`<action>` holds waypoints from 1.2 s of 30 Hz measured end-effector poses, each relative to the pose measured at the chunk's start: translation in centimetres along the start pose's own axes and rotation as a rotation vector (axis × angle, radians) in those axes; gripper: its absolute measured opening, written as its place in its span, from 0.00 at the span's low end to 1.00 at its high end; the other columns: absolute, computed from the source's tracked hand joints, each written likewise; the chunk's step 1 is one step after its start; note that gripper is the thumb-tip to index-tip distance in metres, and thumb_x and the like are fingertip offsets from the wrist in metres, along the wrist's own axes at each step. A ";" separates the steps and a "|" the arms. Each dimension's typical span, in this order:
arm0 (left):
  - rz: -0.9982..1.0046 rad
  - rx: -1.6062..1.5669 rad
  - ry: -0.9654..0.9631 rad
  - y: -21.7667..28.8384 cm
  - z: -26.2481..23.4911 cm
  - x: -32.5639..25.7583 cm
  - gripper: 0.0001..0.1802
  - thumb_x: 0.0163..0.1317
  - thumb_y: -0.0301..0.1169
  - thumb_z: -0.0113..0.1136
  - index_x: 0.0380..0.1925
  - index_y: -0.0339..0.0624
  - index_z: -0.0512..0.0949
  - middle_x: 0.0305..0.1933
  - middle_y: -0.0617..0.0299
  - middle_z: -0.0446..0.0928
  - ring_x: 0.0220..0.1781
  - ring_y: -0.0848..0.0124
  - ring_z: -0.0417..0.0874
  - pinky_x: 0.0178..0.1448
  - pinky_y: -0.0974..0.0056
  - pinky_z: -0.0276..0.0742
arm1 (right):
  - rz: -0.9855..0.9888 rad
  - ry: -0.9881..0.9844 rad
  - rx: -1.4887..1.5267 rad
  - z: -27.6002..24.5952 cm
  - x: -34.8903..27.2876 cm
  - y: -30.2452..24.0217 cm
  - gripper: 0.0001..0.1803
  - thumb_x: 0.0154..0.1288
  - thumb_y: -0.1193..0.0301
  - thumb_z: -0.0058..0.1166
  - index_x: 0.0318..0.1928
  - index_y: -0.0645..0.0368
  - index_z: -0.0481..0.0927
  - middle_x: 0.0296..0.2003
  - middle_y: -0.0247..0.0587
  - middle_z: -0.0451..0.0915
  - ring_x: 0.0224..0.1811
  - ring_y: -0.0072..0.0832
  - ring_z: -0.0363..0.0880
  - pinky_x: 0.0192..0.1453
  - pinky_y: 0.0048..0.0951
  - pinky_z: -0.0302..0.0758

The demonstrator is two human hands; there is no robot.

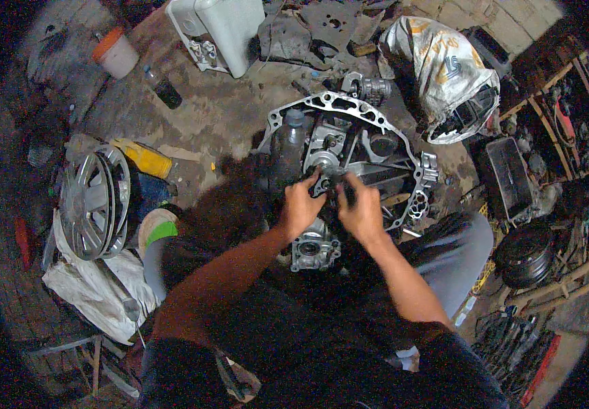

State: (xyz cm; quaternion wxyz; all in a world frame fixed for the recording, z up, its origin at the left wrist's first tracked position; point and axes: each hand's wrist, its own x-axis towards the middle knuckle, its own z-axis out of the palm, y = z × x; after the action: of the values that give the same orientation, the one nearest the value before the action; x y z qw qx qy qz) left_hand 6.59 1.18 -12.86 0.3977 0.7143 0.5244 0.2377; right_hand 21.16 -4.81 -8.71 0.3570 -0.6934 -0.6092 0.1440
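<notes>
A large metal gearbox housing with a holed rim lies open-side up between my knees. My left hand is over its near-middle part, thumb and fingers closed at a small metal fitting beside a round bearing-like seat. Close beside it, my right hand is curled with its fingers bent inward around something dark, too blurred to name. What the left fingers pinch is mostly hidden. Below the hands sits a smaller metal casting. A dark bottle stands by the housing's left side.
Beyond the housing lies a ribbed metal part. A white sack stands at the far right, a white plastic canister at the back. Wheel covers and a yellow container are on my left; a black wheel rim is on my right.
</notes>
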 end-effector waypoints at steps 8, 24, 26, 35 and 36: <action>0.059 -0.053 0.066 -0.3 0.4 -0.1 0.28 0.53 0.29 0.68 0.55 0.30 0.77 0.45 0.34 0.78 0.48 0.46 0.82 0.49 0.55 0.80 | 0.078 -0.091 0.056 -0.4 -0.6 -1.3 0.11 0.63 0.78 0.55 0.46 0.65 0.81 0.36 0.62 0.82 0.41 0.58 0.80 0.46 0.46 0.77; 0.047 -0.018 0.013 0.1 -0.1 -0.4 0.32 0.54 0.29 0.67 0.61 0.37 0.73 0.47 0.35 0.79 0.50 0.44 0.81 0.52 0.54 0.79 | -0.094 -0.070 -0.002 -0.2 -0.7 -1.2 0.16 0.61 0.80 0.55 0.49 0.63 0.83 0.39 0.60 0.83 0.42 0.54 0.82 0.48 0.43 0.78; 0.015 -0.018 -0.004 0.5 -0.3 -0.5 0.32 0.54 0.29 0.67 0.62 0.37 0.73 0.47 0.35 0.79 0.50 0.45 0.81 0.52 0.54 0.79 | 0.085 -0.136 0.053 -0.7 -0.3 -1.3 0.16 0.61 0.80 0.54 0.50 0.63 0.83 0.38 0.60 0.83 0.41 0.55 0.83 0.48 0.44 0.78; 0.058 -0.018 0.029 0.3 0.0 -0.4 0.33 0.53 0.31 0.69 0.61 0.37 0.74 0.48 0.36 0.79 0.51 0.46 0.82 0.53 0.54 0.79 | 0.089 -0.050 0.031 -0.7 0.9 0.5 0.15 0.58 0.81 0.56 0.47 0.65 0.84 0.37 0.60 0.83 0.41 0.54 0.83 0.48 0.44 0.78; 0.063 -0.018 0.040 -0.1 0.1 -0.4 0.33 0.53 0.31 0.69 0.61 0.37 0.74 0.48 0.36 0.79 0.51 0.46 0.82 0.53 0.54 0.79 | 0.079 -0.044 0.061 -1.3 1.5 0.2 0.15 0.57 0.82 0.56 0.47 0.65 0.84 0.37 0.60 0.83 0.41 0.54 0.83 0.48 0.44 0.78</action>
State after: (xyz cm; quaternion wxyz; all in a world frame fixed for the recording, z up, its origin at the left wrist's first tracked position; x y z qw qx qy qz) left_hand 6.46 0.83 -13.01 0.3861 0.7220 0.5072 0.2690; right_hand 22.42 -3.82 -7.59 0.3585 -0.7023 -0.5845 0.1914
